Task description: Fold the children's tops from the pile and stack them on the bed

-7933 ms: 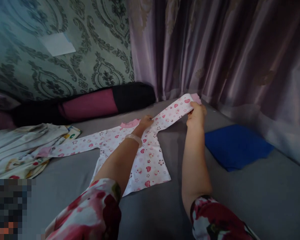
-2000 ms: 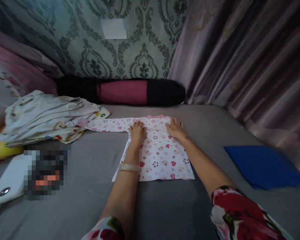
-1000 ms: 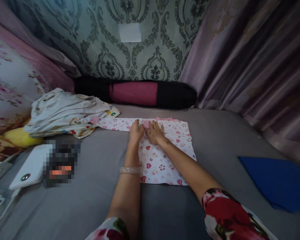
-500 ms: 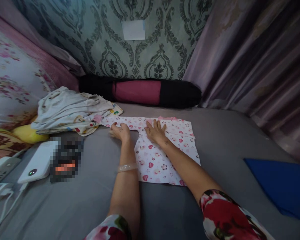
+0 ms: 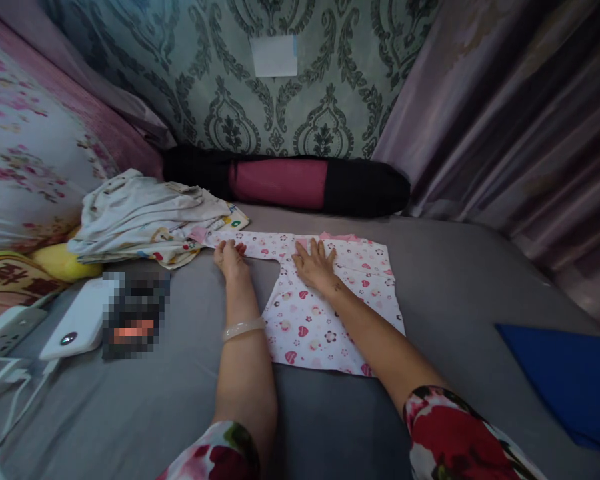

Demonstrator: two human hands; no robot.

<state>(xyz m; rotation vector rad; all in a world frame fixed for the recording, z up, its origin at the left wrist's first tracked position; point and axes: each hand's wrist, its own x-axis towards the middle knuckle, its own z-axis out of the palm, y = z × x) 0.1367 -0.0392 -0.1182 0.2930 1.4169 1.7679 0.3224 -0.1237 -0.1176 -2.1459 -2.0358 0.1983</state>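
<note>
A small white long-sleeved top (image 5: 305, 327) with pink hearts and flowers lies folded flat on the grey bed sheet (image 5: 445, 280). Its one visible sleeve stretches left and ends in a pink cuff (image 5: 197, 235). My right hand (image 5: 314, 265) lies flat near the top's upper edge, fingers spread. At the sleeve's lower edge, partway to the cuff, my left hand (image 5: 231, 260) is turned on its side with fingers loosely bent and apart. It touches the fabric without lifting it. A pale bangle (image 5: 243, 328) circles my left forearm.
Crumpled white printed clothing (image 5: 140, 217) lies beyond the cuff. A long black and maroon bolster-like bag (image 5: 277, 182) lies along the wall. At left are a white power bank (image 5: 80, 320), a power strip (image 5: 10, 330) and cables. A blue folded item (image 5: 565, 380) lies at right.
My left hand has slid left along the sleeve toward the cuff. My right hand stays flat on the top. The whole view has shifted slightly.
</note>
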